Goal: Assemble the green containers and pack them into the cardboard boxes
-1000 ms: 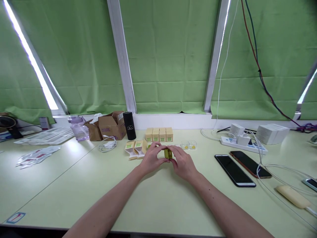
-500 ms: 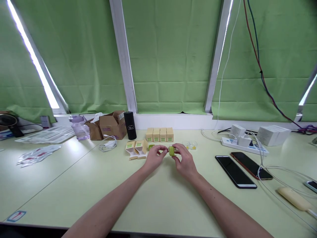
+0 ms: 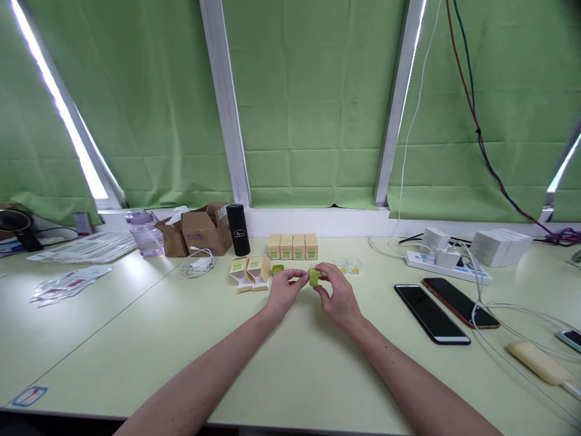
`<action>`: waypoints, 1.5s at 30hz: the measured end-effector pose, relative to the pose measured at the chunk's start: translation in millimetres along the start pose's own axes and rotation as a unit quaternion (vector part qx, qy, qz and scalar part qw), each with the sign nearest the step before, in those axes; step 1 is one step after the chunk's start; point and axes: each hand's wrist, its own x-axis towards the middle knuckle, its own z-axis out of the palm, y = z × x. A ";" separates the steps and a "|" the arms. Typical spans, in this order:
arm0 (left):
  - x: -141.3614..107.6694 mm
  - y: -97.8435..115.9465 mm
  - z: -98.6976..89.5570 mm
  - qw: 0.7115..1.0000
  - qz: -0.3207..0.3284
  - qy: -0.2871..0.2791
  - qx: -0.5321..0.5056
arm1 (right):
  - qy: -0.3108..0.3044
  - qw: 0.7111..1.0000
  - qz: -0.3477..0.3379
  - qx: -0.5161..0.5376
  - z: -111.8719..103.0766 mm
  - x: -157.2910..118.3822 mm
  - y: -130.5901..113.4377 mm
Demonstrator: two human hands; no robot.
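Observation:
Between the thumb and fingers of my right hand [image 3: 336, 293] is a small green block-shaped object [image 3: 313, 277], held just above the table. My left hand [image 3: 285, 289] is closed in a pinch, its fingertips right at the left side of that object; whatever they grip is too small to make out. Behind my left hand lies a second green piece [image 3: 277, 268]. Two small cardboard boxes [image 3: 249, 270] with their flaps open lie left of it. Past my right hand sit small clear round containers [image 3: 353, 266] with yellow bits in them.
Several small cardboard boxes [image 3: 292, 246] stand in a row at the back. Left of them are a black cylinder [image 3: 238, 230], a carton [image 3: 206, 231] and a purple bottle [image 3: 146, 233]. Two phones [image 3: 432, 315], a power strip [image 3: 448, 267] and loose cables occupy the right side.
My left fingertips have moved slightly right, up against the green object. More of the green piece behind my left hand shows. My right hand has barely shifted.

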 end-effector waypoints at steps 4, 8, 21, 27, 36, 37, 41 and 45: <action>-0.8 -1.1 0.0 1.000 0.004 -0.004 0.002 | -0.002 1.000 -0.001 -0.001 -0.1 -0.4 0.3; -1.0 1.4 -0.6 1.000 0.001 -0.005 0.007 | -0.006 1.000 0.003 -0.003 0.7 -0.9 1.3; -1.3 6.9 -0.4 0.999 -0.029 0.012 0.041 | -0.015 1.000 0.011 -0.003 2.9 -1.5 6.9; -1.0 6.0 -1.6 0.999 -0.033 0.009 0.042 | -0.017 1.000 0.015 0.005 3.8 -1.9 8.0; 0.8 1.1 -2.4 0.998 -0.041 0.009 0.036 | -0.016 1.000 0.017 0.007 3.6 -1.0 6.9; 1.0 0.7 -2.5 0.999 -0.042 0.008 0.033 | -0.017 1.000 0.018 0.007 3.5 -1.0 7.3; 1.6 -0.9 -2.9 0.999 -0.038 0.008 0.025 | -0.020 1.000 0.021 0.007 3.5 -1.6 8.9; 2.2 -2.0 -3.1 0.999 -0.041 0.008 0.021 | -0.020 0.999 0.024 0.008 3.4 -1.6 9.4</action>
